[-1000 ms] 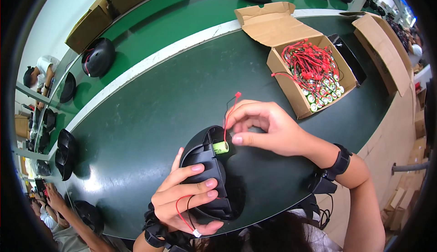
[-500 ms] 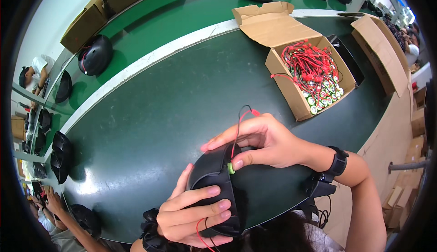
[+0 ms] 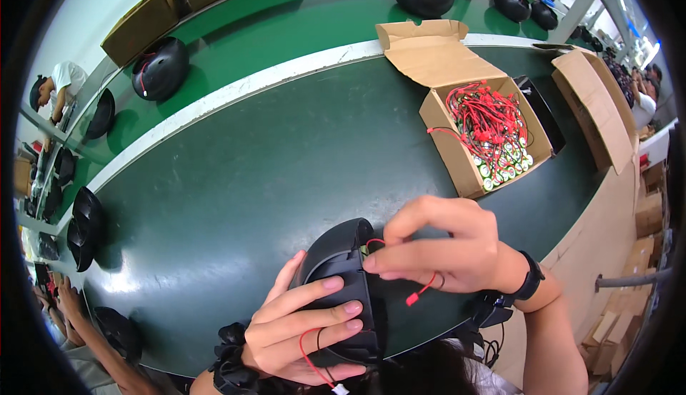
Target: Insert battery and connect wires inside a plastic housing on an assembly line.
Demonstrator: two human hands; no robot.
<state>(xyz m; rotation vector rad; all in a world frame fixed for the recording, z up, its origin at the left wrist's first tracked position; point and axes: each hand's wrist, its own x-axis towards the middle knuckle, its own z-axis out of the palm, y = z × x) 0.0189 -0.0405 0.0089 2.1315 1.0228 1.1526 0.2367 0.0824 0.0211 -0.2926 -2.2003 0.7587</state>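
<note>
A rounded black plastic shell [image 3: 334, 261] stands on edge near the table's front, gripped by my left hand [image 3: 304, 334] with its fingers spread over the side. A red and black wire ending in a white plug [image 3: 339, 389] hangs by that hand. At the shell's right edge my right hand [image 3: 446, 248] pinches the lead of a small green battery [image 3: 364, 251], mostly hidden by the fingertips and the shell. The lead's red plug [image 3: 412, 299] dangles below the right fingers.
An opened cardboard box [image 3: 457, 159] of green batteries with red plugs lies at back right, beside a black tray [image 3: 547, 120]. Black shells [image 3: 84, 227] sit at left. Across the white rail [image 3: 286, 66], another black shell [image 3: 161, 70] rests on the green belt. A co-worker's hand [image 3: 69, 306] shows at lower left.
My right hand has closed from a loose pose into a pinch on the battery lead. Its red plug swung from above the hand to below it. My left hand keeps its hold on the shell.
</note>
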